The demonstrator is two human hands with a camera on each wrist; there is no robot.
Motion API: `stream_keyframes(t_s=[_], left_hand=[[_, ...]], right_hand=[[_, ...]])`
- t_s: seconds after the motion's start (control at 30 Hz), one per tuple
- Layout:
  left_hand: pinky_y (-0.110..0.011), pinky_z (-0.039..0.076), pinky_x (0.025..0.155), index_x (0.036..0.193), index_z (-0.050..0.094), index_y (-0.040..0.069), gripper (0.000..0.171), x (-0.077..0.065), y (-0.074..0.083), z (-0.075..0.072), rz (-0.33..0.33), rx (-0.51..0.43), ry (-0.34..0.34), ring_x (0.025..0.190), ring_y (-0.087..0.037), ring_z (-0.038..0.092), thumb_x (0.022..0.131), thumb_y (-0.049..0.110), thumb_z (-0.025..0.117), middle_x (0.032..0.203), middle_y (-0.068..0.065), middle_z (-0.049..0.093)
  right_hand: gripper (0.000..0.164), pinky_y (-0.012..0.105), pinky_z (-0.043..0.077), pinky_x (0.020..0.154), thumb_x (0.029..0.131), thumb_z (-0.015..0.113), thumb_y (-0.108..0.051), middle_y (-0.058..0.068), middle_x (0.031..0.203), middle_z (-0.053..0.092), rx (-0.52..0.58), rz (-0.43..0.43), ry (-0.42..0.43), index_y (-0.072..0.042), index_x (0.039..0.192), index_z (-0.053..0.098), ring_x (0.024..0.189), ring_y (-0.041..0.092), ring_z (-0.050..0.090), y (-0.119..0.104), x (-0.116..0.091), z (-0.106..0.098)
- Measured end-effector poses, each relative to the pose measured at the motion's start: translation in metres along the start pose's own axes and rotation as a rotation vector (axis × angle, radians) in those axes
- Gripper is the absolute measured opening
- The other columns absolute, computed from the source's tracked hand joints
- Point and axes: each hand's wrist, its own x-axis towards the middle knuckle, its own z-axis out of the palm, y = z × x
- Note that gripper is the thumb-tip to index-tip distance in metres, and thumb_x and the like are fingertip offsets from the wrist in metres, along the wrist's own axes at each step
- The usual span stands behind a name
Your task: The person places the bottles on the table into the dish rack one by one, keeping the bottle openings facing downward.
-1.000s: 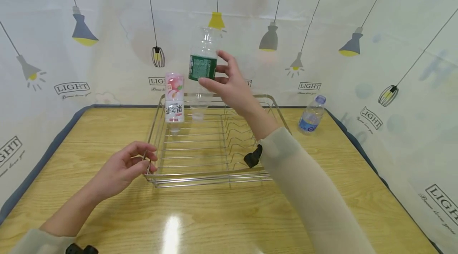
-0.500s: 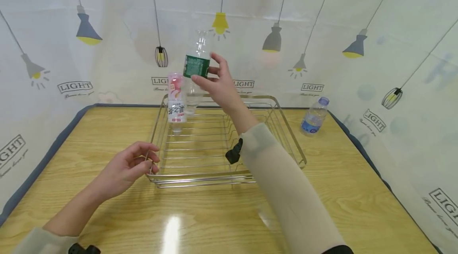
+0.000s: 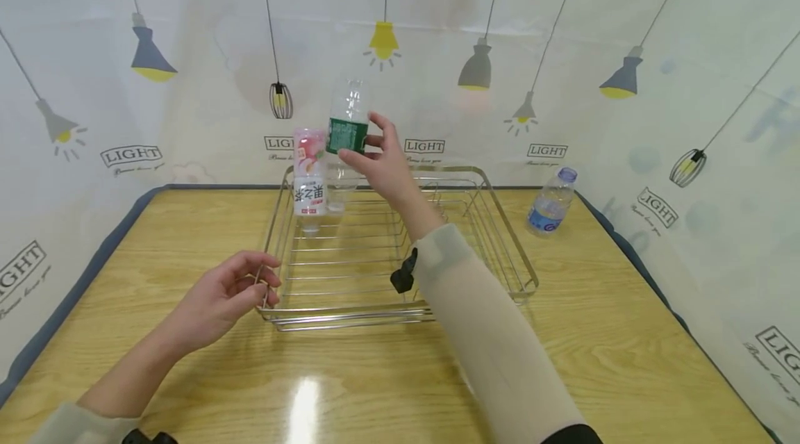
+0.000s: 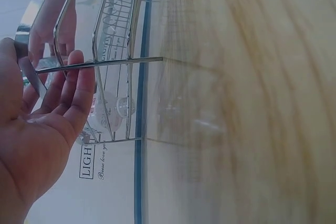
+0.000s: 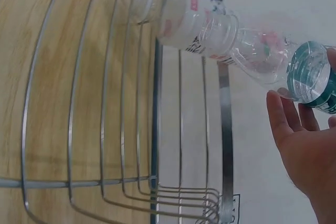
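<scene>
My right hand [image 3: 389, 162] pinches a clear plastic bottle [image 3: 347, 135] by its green label, thumb in front and fingers behind. The bottle is upside down, its neck low over the back left of a wire dish rack [image 3: 350, 310]. Just left of it, a bottle with a pink and white label [image 3: 309, 187] stands inverted in the rack, neck down among the wires. In the right wrist view the green-labelled bottle [image 5: 262, 59] overlaps the other bottle [image 5: 176, 17]. My left hand [image 3: 221, 298] grips the rack's front left corner, fingers curled over the rim.
A clear bottle with a blue label [image 3: 547, 204] stands upright on the wooden table [image 3: 387, 388], right of the rack. Bent wire dividers line the rack's right half. A white printed curtain [image 3: 212, 83] closes off the back and sides.
My right hand has carried the green-labelled bottle slightly left, then lowered it beside the pink and white one. The left hand stays at the rack's corner.
</scene>
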Motion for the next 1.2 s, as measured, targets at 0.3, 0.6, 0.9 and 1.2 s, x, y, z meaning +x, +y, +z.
stream_keyframes(t_s=[0.3, 0.6, 0.9, 1.2], left_hand=[[-0.028, 0.064, 0.076, 0.142, 0.056, -0.006, 0.033, -0.001, 0.002, 0.000, -0.016, 0.017, 0.006, 0.092, -0.013, 0.075, 0.109, -0.004, 0.056, 0.112, -0.018, 0.067], [-0.028, 0.064, 0.077, 0.141, 0.057, -0.003, 0.032, -0.001, 0.003, 0.000, -0.012, 0.016, 0.012, 0.092, -0.013, 0.075, 0.109, -0.005, 0.055, 0.112, -0.017, 0.068], [-0.027, 0.064, 0.077, 0.142, 0.057, -0.003, 0.033, -0.002, 0.002, 0.001, -0.025, 0.015, 0.018, 0.092, -0.013, 0.075, 0.109, -0.005, 0.055, 0.112, -0.017, 0.068], [-0.028, 0.064, 0.077, 0.141, 0.058, -0.001, 0.033, -0.002, 0.002, 0.001, -0.032, 0.017, 0.014, 0.092, -0.013, 0.075, 0.109, -0.004, 0.055, 0.112, -0.016, 0.069]], right_hand=[[0.099, 0.054, 0.058, 0.112, 0.098, 0.085, -0.030, 0.017, 0.160, 0.051, -0.065, 0.053, -0.022, -0.033, 0.174, 0.021, 0.137, 0.035, 0.063, 0.010, 0.002, -0.001], [0.100, 0.052, 0.057, 0.114, 0.100, 0.084, -0.027, 0.020, 0.161, 0.051, -0.118, 0.090, -0.016, -0.029, 0.175, 0.018, 0.138, 0.037, 0.062, 0.019, 0.003, -0.002], [0.100, 0.052, 0.056, 0.117, 0.100, 0.083, -0.027, 0.021, 0.159, 0.053, -0.157, 0.109, -0.042, -0.028, 0.175, 0.017, 0.141, 0.041, 0.063, 0.029, 0.004, 0.003], [0.102, 0.050, 0.056, 0.116, 0.101, 0.083, -0.027, 0.020, 0.158, 0.052, -0.210, 0.159, -0.071, -0.031, 0.175, 0.014, 0.137, 0.037, 0.065, 0.033, 0.004, 0.003]])
